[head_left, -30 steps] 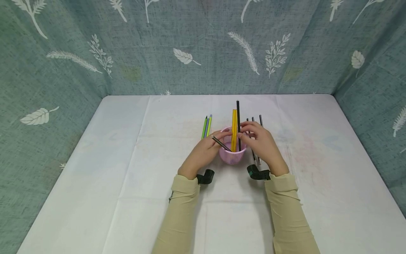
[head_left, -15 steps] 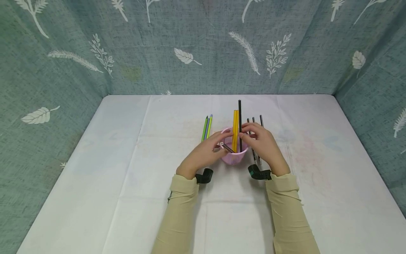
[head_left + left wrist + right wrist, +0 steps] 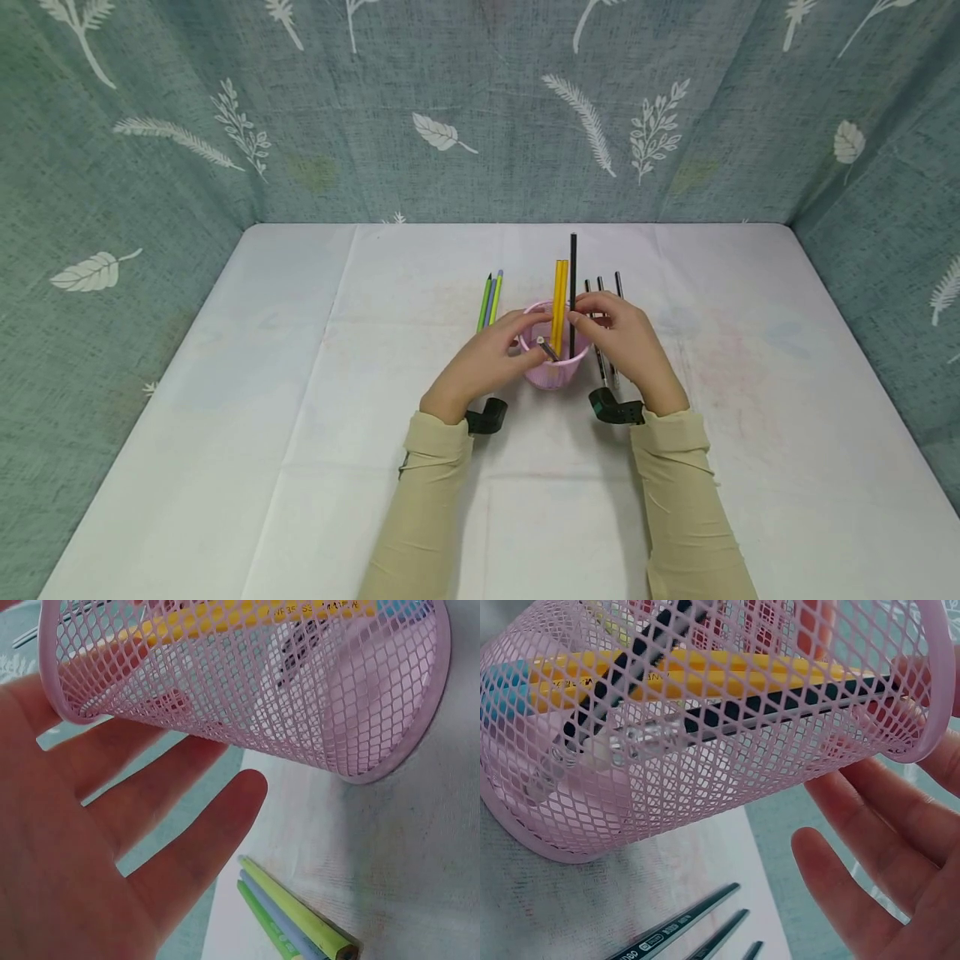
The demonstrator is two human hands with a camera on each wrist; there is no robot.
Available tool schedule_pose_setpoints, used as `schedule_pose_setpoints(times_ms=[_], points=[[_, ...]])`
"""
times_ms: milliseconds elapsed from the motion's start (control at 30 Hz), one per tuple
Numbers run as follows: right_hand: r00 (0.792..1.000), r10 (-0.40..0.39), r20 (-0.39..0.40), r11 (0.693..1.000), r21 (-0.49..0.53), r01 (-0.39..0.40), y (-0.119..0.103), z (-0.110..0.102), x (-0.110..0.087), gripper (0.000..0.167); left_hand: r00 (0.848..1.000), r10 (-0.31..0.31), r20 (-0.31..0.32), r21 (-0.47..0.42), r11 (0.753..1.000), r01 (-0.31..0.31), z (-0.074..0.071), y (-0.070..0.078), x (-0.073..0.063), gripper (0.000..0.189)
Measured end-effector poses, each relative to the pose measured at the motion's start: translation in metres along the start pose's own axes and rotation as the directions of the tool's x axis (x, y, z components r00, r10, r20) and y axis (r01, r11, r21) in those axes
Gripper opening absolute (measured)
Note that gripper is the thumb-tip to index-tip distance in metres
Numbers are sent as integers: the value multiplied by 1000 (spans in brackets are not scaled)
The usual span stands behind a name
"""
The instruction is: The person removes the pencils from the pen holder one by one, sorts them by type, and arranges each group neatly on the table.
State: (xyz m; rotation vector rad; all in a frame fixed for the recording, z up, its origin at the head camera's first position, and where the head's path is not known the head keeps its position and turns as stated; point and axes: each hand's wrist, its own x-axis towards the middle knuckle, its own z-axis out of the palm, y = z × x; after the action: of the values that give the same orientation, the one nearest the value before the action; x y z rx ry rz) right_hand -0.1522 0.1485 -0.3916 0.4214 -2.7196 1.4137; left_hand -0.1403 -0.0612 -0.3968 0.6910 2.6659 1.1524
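Note:
A pink mesh pencil cup (image 3: pixel 550 379) stands between my hands. Two yellow pencils (image 3: pixel 560 287) with blue lower ends stand in it, beside an upright black pencil (image 3: pixel 573 267). My right hand (image 3: pixel 622 340) pinches that black pencil at the cup's right rim. A second black pencil (image 3: pixel 548 348) leans at the near rim, by the thumb of my left hand (image 3: pixel 487 362). The left forefinger reaches over the rim toward the yellow pencils; whether it touches them is unclear. In the left wrist view the other fingers (image 3: pixel 202 832) lie fairly straight along the mesh.
Two green pencils (image 3: pixel 483 304) and a bluish one (image 3: pixel 490 300) lie left of the cup, partly behind my left hand. Three black pencils (image 3: pixel 682 919) lie to its right. A patterned curtain (image 3: pixel 480 108) borders the white table (image 3: pixel 337 417).
The leaning black pencil's upper end has swung right, from over my left fingers to the near rim. The upright black pencil and the yellow pencils have shifted slightly right.

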Motion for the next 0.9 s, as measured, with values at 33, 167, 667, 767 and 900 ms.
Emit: schedule_pose_setpoints(times_ms=[33, 167, 667, 767, 900], points=[[1000, 0, -1, 1000, -1, 0, 0, 0, 0, 29, 1000, -8, -4, 0, 1000, 8, 0, 0, 0, 49], [999, -5, -33, 1000, 13, 5, -1, -2, 0, 32, 1000, -19, -22, 5, 1000, 20, 1, 2, 2, 46], [907, 20, -420, 922, 359, 146, -4, -24, -7, 23, 996, -27, -81, 62, 998, 32, 6, 8, 5, 42], [879, 33, -475, 881, 429, 199, -6, -31, -10, 21, 996, -29, -83, 53, 998, 34, 7, 8, 6, 42], [867, 57, -495, 895, 410, 176, 4, -37, -11, 24, 996, -29, -83, 42, 999, 32, 8, 6, 7, 41]])
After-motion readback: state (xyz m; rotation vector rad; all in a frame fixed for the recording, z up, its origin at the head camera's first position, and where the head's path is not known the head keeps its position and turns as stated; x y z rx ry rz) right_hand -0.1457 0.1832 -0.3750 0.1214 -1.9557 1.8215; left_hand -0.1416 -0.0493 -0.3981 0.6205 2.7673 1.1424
